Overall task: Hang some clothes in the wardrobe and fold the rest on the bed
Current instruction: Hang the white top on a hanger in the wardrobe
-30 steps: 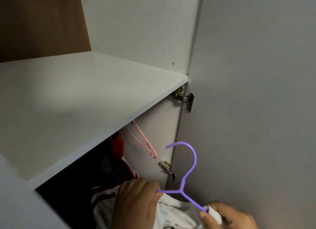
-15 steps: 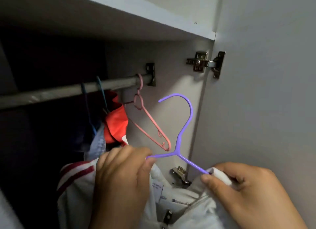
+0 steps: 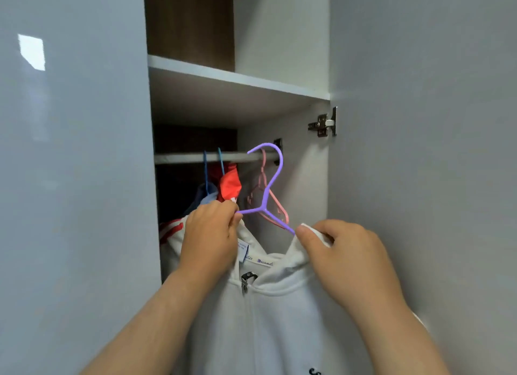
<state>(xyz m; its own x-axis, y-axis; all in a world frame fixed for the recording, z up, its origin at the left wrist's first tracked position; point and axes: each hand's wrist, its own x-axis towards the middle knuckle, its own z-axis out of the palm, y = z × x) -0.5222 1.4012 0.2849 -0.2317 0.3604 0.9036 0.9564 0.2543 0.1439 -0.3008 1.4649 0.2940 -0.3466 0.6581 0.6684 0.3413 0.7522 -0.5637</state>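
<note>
Purple hanger [image 3: 270, 187] carries a white jacket [image 3: 274, 313], both shoulders pinched by left hand [image 3: 211, 234] and right hand [image 3: 344, 251], hook beside the rail [image 3: 181, 158].

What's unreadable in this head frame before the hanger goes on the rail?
- Purple hanger: arm ends hidden by the left hand and by the white jacket in the right hand.
- Hook over the rail or in front: unclear.
- Neck label: too small.
- Jacket hem: cut off below.

Head cam, close up, faces fwd & slightly up into open wardrobe [image 3: 282, 66]
</note>
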